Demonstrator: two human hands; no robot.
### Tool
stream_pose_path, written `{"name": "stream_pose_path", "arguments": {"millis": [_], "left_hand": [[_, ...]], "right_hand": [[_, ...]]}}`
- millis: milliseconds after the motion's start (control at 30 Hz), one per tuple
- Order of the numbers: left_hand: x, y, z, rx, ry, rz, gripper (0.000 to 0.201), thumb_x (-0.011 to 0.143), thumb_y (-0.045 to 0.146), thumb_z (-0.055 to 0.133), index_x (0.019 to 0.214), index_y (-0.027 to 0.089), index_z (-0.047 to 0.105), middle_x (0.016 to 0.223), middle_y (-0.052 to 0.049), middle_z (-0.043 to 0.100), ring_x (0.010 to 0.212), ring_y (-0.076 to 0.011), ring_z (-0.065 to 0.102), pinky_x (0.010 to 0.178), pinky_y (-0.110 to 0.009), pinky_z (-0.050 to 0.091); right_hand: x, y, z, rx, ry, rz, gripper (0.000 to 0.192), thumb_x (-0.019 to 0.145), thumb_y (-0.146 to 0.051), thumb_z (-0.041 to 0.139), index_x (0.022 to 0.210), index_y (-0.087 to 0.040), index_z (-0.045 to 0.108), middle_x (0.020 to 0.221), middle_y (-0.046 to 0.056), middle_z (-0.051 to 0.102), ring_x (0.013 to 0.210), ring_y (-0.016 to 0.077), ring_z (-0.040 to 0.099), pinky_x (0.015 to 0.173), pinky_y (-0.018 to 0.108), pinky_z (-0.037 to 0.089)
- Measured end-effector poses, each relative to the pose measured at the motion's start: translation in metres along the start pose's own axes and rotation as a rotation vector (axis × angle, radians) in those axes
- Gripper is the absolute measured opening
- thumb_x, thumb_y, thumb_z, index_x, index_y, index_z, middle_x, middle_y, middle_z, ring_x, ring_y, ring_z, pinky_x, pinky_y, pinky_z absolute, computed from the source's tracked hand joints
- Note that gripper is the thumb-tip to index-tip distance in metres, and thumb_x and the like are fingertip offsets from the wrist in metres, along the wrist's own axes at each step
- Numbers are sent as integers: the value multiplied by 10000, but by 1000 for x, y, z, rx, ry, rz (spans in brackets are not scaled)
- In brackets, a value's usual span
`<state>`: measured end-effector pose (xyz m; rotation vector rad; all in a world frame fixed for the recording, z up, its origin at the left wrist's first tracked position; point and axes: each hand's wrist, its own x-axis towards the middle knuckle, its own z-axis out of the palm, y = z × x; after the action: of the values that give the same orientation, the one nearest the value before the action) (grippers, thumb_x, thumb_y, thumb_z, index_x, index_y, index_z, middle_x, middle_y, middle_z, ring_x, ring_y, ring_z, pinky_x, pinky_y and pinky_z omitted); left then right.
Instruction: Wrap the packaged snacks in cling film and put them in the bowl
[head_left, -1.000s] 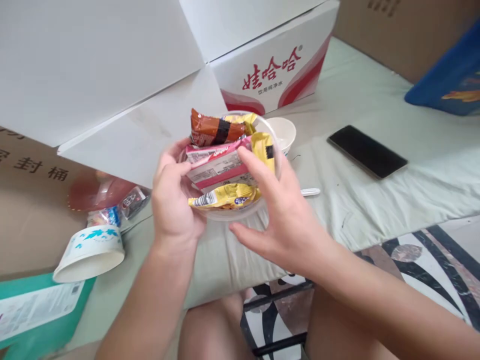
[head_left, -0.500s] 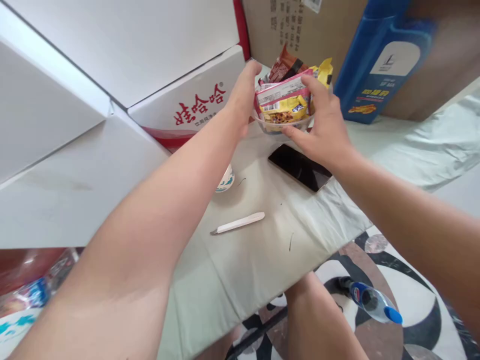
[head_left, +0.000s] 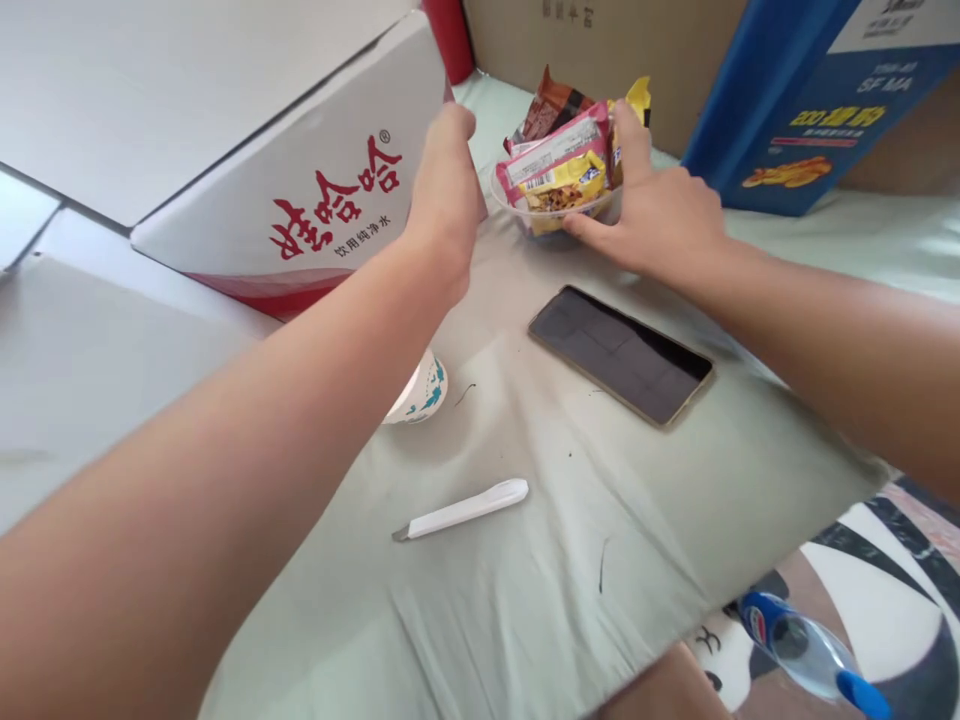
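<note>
Nearest, at lower centre, a white cutter [head_left: 461, 509] lies on the cloth [head_left: 525, 600], with a phone [head_left: 621, 353] beyond it. In the upper centre, the clear plastic bowl [head_left: 551, 212] of snack packets [head_left: 559, 165] rests on the cloth. The right hand [head_left: 660, 215] grips its rim; the left hand [head_left: 446, 195] hovers beside it, fingers curled. The bowl looks light, thin and flexible, so it is best held at both sides.

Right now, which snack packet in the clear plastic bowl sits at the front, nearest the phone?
The yellow snack packet; the pink packet and brown packet lie behind it.

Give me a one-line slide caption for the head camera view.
Both hands, left hand and right hand, at a clear bowl of snack packets beside a phone.
</note>
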<state>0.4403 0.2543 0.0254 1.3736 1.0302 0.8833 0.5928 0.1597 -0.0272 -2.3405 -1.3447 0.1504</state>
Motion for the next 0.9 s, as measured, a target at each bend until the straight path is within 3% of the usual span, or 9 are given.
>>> {"name": "stream_pose_path", "arguments": {"millis": [100,200,333,433,567,633,700,800,900], "left_hand": [[-2,2,-21,28,100,6,137,962,423,559,982,295,601,1159,-24,608,1336,-271,534,1242,-518,324],[-2,-2,-44,12,129,138,83,933,367,621,879,307,599,1072,-39,625,1288,-283,513,1218,-466,333],[-11,0,-66,-42,187,317,183,952,258,597,770,265,574,935,-43,620,1095,-250,529,1161,-427,351],[-22,3,-79,10,187,433,298,982,219,493,704,230,600,891,-57,606,935,-218,520,1026,-398,397],[-36,0,-100,30,192,464,279,945,247,492,702,224,626,892,-51,626,864,-210,537,818,-369,385],[-50,-2,-112,-34,205,449,272,929,254,504,690,233,632,851,-45,626,821,-200,541,747,-353,380],[-78,-3,-124,-125,227,440,287,930,275,511,677,242,643,795,-38,614,774,-187,538,714,-339,398],[-143,-7,-141,-258,292,370,312,940,305,511,668,227,644,753,-40,600,733,-169,554,715,-310,443],[-216,-20,-154,-393,428,254,299,911,358,555,661,209,621,735,-35,581,707,-149,572,701,-271,471]], "right_hand": [[12,-8,-1,15,21,20,1070,925,-528,699,1702,-184,48,1345,269,659,1269,480,635,1021,639,468],[25,-14,1,4,51,14,1006,957,-456,678,1696,-136,76,1352,279,661,1275,433,645,1023,576,478],[55,-23,10,3,86,-78,817,1029,-435,535,1677,-85,181,1374,272,659,1286,374,656,1040,498,475],[85,-32,26,-33,-62,-233,850,967,-240,578,1697,-134,156,1415,239,658,1391,384,590,1123,545,449],[94,-39,46,-13,-199,-455,833,850,-118,627,1635,-224,368,1551,138,585,1571,351,378,1271,666,246],[71,-39,47,59,-197,-552,763,867,-135,575,1604,-243,410,1549,120,589,1550,324,421,1264,672,269],[27,-39,39,225,-150,-622,688,863,-155,555,1539,-269,494,1523,109,612,1471,326,525,1231,659,347],[-65,-44,19,489,-72,-561,585,908,-234,550,1482,-343,536,1476,72,655,1373,324,618,1143,610,485],[-163,-57,7,721,-102,-501,491,952,-297,580,1438,-359,545,1347,72,737,1313,315,669,1145,595,497]]}}
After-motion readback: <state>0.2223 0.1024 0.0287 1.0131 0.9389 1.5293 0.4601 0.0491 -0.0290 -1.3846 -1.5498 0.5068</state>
